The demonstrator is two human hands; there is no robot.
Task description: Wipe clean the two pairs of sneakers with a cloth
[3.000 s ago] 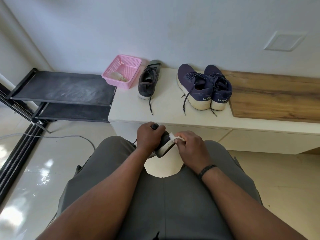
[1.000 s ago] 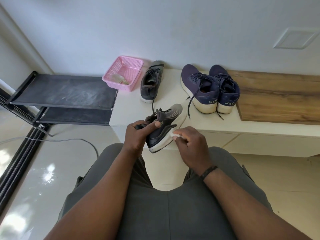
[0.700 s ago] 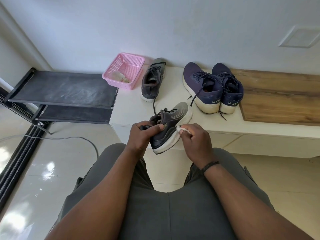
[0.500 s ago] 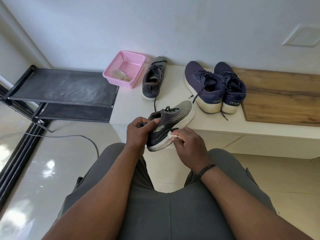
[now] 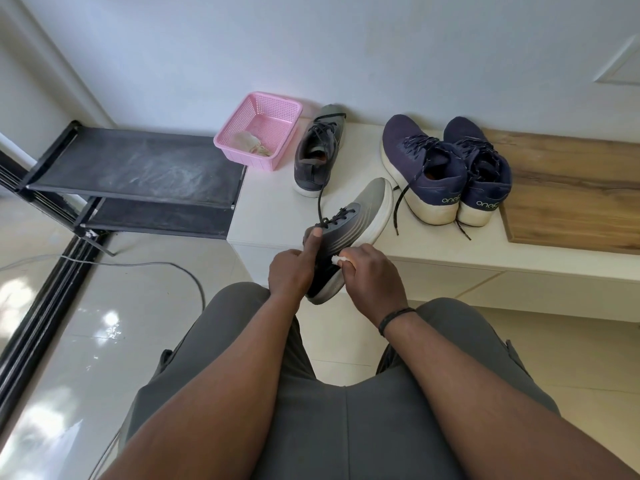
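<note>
The left hand (image 5: 290, 276) grips a grey knit sneaker (image 5: 349, 233) held off the white surface's (image 5: 273, 216) front edge. The right hand (image 5: 372, 275) pinches a small white cloth (image 5: 337, 260) against its side. Its grey mate (image 5: 317, 152) and two navy sneakers (image 5: 446, 168) sit toward the back edge.

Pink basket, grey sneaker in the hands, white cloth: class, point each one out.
pink basket (image 5: 290, 110): head view, on its far rim.
grey sneaker (image 5: 372, 202): head view, on the toe upper.
white cloth (image 5: 337, 260): head view, on the bit showing past the fingers.

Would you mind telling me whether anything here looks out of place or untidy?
Mostly tidy. The laces of the navy sneakers trail loose over the white bench, and the black rack shows pale dusty smears.
</note>
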